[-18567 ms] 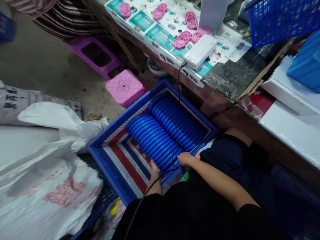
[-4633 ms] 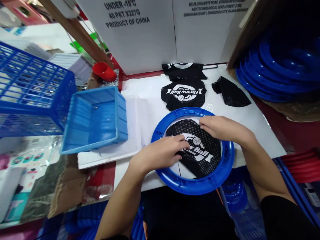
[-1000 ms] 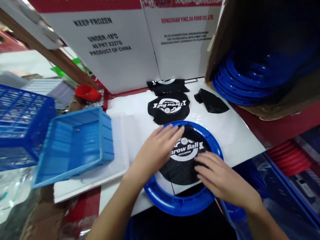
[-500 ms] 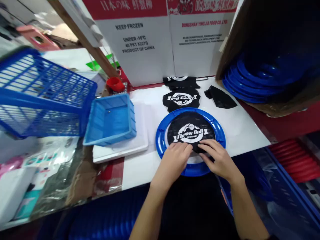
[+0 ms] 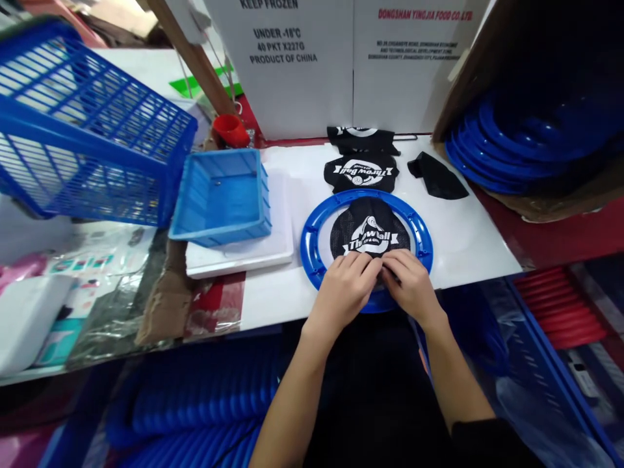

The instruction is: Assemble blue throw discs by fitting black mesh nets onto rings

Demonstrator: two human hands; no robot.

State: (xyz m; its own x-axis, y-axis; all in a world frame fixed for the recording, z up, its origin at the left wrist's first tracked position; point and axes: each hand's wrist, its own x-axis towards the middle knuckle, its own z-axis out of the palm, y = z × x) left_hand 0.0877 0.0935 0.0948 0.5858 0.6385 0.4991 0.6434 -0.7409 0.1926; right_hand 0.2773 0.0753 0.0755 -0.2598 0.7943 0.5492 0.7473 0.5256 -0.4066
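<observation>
A blue plastic ring (image 5: 312, 244) lies on the white table top near its front edge. Inside it rests a black mesh fabric disc (image 5: 344, 233) printed "Throw Ball" in white, its middle bunched up. My left hand (image 5: 351, 281) and my right hand (image 5: 408, 279) meet at the near edge of the disc, fingers closed on the fabric. The hands cover the near part of the disc and some of the ring. Beyond the ring lies another printed black mesh piece (image 5: 361, 171), with a further one (image 5: 363, 140) behind it.
A folded black cloth (image 5: 439, 177) lies at right, beside a carton of stacked blue rings (image 5: 487, 153). To the left are a light blue tray (image 5: 221, 201) on a white foam slab (image 5: 238, 259), a red cup (image 5: 231, 131) and a blue basket (image 5: 121, 140). White cartons (image 5: 302, 84) stand behind.
My hands have come together, and my right hand now pinches the near edge of the fabric. The disc's print has puckered in the middle. The camera view has tilted downward.
</observation>
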